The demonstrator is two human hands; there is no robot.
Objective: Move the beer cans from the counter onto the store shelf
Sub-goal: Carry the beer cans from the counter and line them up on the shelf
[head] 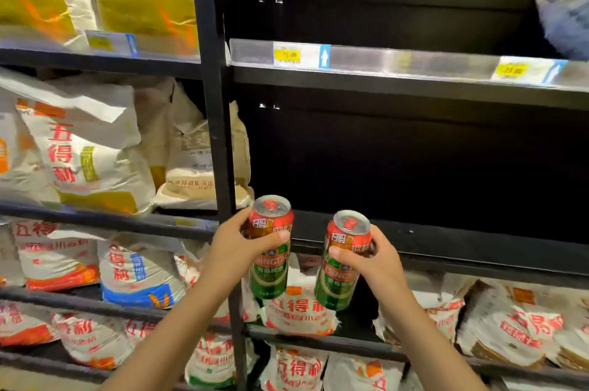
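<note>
Behind the two raised cans, the dark shelf (446, 240) lies bare across its width, with open room up to the shelf edge (382, 78) above. The black upright post (220, 135) bounds this bay on the left, just beside the left can (271, 247). Flour bags (89, 154) pack the bays beyond the post and the shelves below.

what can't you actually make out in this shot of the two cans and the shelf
- Head view: the dark shelf interior is black; its depth and contents are unreadable.
- Price tag: print blurred.
- Left can: brand lettering partly covered by the left hand.
- Right can: same, under the right hand.
</note>
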